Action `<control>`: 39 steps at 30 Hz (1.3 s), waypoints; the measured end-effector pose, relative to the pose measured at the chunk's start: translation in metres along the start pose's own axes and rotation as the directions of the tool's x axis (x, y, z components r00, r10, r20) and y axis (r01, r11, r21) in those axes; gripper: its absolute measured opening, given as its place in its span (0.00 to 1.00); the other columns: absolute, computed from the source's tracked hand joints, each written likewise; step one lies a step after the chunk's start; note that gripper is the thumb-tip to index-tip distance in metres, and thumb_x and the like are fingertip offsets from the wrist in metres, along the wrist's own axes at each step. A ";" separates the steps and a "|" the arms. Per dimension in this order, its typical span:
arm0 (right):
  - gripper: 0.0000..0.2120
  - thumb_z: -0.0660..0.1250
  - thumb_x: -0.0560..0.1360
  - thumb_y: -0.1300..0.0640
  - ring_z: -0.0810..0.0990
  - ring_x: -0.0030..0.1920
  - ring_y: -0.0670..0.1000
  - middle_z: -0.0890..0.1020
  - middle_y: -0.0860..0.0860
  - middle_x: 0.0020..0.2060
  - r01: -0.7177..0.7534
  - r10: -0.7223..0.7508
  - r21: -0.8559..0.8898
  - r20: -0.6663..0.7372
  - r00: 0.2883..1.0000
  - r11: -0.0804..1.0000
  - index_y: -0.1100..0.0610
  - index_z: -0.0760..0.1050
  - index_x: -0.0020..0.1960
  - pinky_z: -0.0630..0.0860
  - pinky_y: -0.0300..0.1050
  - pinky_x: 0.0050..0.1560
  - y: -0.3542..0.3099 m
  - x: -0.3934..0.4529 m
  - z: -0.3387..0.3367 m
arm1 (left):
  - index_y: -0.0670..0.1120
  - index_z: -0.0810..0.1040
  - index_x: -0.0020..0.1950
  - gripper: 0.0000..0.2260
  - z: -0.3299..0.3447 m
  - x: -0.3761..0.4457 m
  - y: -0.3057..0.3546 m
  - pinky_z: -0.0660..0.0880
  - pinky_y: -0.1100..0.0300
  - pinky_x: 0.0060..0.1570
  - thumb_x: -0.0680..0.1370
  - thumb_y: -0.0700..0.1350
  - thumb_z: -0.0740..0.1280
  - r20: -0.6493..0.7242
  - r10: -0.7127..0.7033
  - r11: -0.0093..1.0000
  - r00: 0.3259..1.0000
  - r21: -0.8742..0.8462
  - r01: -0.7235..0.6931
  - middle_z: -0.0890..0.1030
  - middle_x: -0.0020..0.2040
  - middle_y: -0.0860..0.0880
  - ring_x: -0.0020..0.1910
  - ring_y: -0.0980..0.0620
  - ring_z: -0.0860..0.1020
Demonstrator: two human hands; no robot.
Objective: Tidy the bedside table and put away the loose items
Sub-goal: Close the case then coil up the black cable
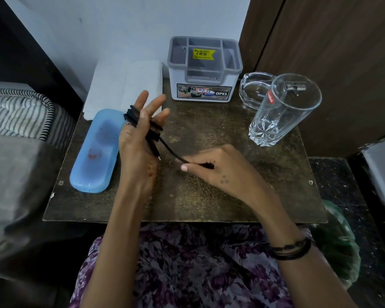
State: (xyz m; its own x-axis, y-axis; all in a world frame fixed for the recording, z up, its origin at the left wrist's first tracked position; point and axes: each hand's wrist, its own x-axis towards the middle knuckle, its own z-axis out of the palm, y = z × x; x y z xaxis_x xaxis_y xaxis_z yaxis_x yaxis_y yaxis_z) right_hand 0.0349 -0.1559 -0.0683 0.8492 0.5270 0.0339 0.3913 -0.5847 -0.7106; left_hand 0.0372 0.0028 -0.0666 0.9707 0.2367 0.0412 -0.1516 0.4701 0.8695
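Note:
A black cable [152,132] is wound in several loops around my left hand [140,134], which is raised above the bedside table [209,196] with fingers spread straight. One short end with a metal plug tip hangs near my palm. The cable's other end runs down to my right hand [211,167], which pinches it between thumb and fingers low over the table's middle. A blue glasses case [96,152] lies shut on the table's left side. A grey and white organizer box [203,67] with several compartments stands at the back.
A folded white cloth [122,85] lies at the back left. A tall clear glass [280,110] and a glass ashtray [253,87] stand at the back right. Striped bedding [18,112] borders the left, and a brown wooden panel [331,52] rises at the right.

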 end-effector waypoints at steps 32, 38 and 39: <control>0.04 0.72 0.70 0.61 0.84 0.39 0.48 0.85 0.51 0.37 0.120 0.215 0.445 -0.630 0.746 0.887 0.60 0.83 0.44 0.78 0.39 0.43 -0.010 0.009 0.002 | 0.46 0.78 0.31 0.15 0.027 -0.018 -0.007 0.66 0.73 0.18 0.72 0.54 0.65 0.581 -0.384 0.794 0.718 -0.190 0.578 0.68 0.15 0.57 0.12 0.62 0.62; 0.02 0.72 0.70 0.59 0.82 0.38 0.46 0.85 0.48 0.33 0.059 0.450 0.744 -0.463 0.763 0.666 0.55 0.83 0.39 0.77 0.38 0.42 -0.012 0.012 0.004 | 0.46 0.75 0.25 0.17 0.037 -0.017 -0.003 0.63 0.74 0.17 0.71 0.51 0.60 0.291 -0.480 0.830 0.827 -0.156 0.536 0.64 0.13 0.55 0.10 0.59 0.60; 0.02 0.72 0.69 0.57 0.82 0.36 0.47 0.84 0.48 0.32 0.039 0.481 0.783 -0.421 0.769 0.621 0.53 0.83 0.38 0.76 0.39 0.41 -0.011 0.012 0.005 | 0.45 0.74 0.27 0.15 0.037 -0.017 -0.004 0.63 0.74 0.17 0.71 0.51 0.61 0.260 -0.488 0.831 0.833 -0.155 0.534 0.65 0.14 0.54 0.10 0.59 0.60</control>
State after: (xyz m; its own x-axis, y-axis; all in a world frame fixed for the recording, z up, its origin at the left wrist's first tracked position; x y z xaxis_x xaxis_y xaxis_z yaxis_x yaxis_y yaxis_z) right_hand 0.0392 -0.1400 -0.0636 0.9906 -0.1355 -0.0205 -0.0013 0.1402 -0.9901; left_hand 0.0284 -0.0349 -0.0521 0.9314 -0.2530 -0.2616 0.3639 0.6489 0.6682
